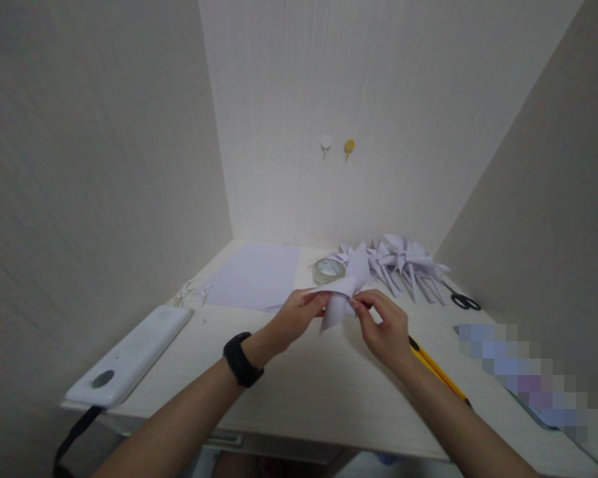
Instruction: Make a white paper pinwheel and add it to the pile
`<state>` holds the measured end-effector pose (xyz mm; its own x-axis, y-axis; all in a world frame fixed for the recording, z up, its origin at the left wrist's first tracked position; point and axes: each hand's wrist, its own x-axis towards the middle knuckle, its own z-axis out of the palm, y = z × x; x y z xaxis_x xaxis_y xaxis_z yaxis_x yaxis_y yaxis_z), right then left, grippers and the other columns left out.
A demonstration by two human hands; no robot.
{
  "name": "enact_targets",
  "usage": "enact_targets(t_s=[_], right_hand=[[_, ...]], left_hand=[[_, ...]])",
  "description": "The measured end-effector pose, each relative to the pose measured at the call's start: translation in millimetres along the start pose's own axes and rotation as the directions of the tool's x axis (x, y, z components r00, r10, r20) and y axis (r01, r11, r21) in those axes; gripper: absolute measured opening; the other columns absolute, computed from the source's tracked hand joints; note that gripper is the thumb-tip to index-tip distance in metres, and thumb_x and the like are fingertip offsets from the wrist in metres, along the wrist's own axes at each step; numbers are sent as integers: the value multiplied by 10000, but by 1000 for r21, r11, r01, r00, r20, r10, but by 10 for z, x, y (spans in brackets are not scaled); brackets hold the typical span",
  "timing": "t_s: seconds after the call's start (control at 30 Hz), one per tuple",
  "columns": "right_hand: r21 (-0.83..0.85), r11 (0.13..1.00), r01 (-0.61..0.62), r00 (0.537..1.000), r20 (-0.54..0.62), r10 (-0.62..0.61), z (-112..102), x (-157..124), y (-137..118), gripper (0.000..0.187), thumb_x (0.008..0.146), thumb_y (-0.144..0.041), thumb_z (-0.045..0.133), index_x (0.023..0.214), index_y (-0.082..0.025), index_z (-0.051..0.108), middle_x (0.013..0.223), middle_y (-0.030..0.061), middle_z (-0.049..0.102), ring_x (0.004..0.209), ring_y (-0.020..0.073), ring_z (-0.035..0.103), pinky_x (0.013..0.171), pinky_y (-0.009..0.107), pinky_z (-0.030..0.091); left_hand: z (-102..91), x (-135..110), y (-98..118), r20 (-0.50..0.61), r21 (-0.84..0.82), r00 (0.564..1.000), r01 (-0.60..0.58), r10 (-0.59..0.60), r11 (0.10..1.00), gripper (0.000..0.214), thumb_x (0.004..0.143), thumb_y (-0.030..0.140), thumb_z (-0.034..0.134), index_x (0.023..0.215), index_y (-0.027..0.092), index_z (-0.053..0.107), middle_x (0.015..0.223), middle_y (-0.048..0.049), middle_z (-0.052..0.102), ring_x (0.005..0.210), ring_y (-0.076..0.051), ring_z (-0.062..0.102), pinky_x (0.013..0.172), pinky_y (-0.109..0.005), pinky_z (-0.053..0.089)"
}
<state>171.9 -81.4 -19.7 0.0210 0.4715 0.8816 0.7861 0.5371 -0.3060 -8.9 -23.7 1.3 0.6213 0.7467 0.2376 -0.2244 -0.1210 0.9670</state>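
Note:
A white paper pinwheel [339,288] is held above the middle of the table, its folded blades pointing several ways. My left hand [303,313] pinches its left side between thumb and fingers; a black watch sits on that wrist. At its right side near the centre, my right hand [383,323] is closed with thumb and fingertips on the paper. Just behind the pinwheel lies a roll of clear tape [329,268]. Several finished-looking paper pinwheels with rolled paper sticks [408,262] are heaped at the back right.
White paper sheets [254,275] lie at the back left, beside paper scraps [187,292]. A white box-shaped device [132,355] rests along the left edge. Black-handled scissors [465,302], a yellow and black pen-like tool [441,372] and a blurred-out flat item [523,375] are on the right. Walls enclose three sides.

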Motion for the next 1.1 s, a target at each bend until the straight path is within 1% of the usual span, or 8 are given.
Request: enact_targets(t_s=[0.13, 0.23, 0.37, 0.5, 0.6, 0.77, 0.97, 1.1], right_hand=[[-3, 1000, 5, 1000, 0, -5, 7, -12, 14, 101, 901, -175, 563, 829, -225, 613, 749, 28, 670, 683, 169, 624, 626, 298, 500], [-37, 999, 36, 999, 14, -36, 11, -24, 26, 93, 899, -176, 564, 836, -225, 610, 748, 30, 668, 693, 174, 626, 627, 303, 496], [-59, 997, 56, 998, 20, -55, 6, -30, 19, 98, 900, -179, 564, 819, -220, 604, 731, 32, 660, 677, 172, 611, 620, 302, 484], [-56, 998, 37, 999, 40, -35, -3, -26, -3, 103, 901, -189, 575, 804, -208, 605, 708, 27, 646, 659, 160, 592, 624, 290, 476], [-63, 997, 36, 999, 38, -34, 5, -32, 1, 98, 903, -192, 580, 809, -199, 608, 720, 32, 652, 664, 157, 595, 627, 282, 476], [-76, 997, 33, 999, 42, -30, 33, -64, 37, 91, 905, -193, 575, 824, -194, 618, 733, 40, 660, 679, 162, 603, 640, 284, 482], [-102, 994, 29, 997, 75, -21, 39, -84, 49, 106, 908, -198, 567, 816, -194, 619, 719, 40, 654, 675, 168, 596, 634, 291, 467], [-112, 993, 47, 997, 73, -38, 52, -89, 49, 102, 906, -194, 575, 818, -187, 625, 735, 44, 666, 679, 167, 598, 634, 287, 463]], left_hand=[[-7, 12, -18, 31, 35, 1000, -2, 0, 999, 405, 849, 506, 628, 979, 137, 736, 962, -89, 701, 891, -185, 598, 854, -324, 483], [-12, 13, -10, 49, 154, 998, -46, 39, 987, 422, 886, 515, 562, 970, 132, 717, 910, -76, 682, 845, -180, 576, 818, -314, 468], [7, -24, 26, 88, 424, 985, -173, 150, 889, 413, 957, 489, 450, 914, 143, 672, 832, -44, 638, 778, -162, 535, 765, -285, 435], [40, -56, 26, 50, 569, 982, -179, 183, 803, 372, 974, 473, 429, 925, 158, 621, 755, -9, 587, 678, -135, 497, 643, -245, 401], [36, -29, -4, 39, 576, 981, -179, 192, 798, 354, 973, 452, 433, 942, 158, 628, 802, -21, 614, 708, -138, 533, 653, -240, 423], [-2, 45, -63, 0, 554, 961, -231, 278, 800, 311, 929, 419, 503, 889, 153, 660, 975, -83, 661, 937, -191, 592, 814, -281, 490], [13, 39, -110, 20, 464, 977, -196, 211, 864, 343, 883, 459, 580, 1015, 156, 668, 1036, -93, 678, 965, -203, 624, 820, -299, 524], [13, 57, -155, 7, 384, 994, -101, 107, 918, 369, 765, 470, 720, 941, 149, 675, 939, -69, 698, 887, -202, 644, 804, -305, 525]])
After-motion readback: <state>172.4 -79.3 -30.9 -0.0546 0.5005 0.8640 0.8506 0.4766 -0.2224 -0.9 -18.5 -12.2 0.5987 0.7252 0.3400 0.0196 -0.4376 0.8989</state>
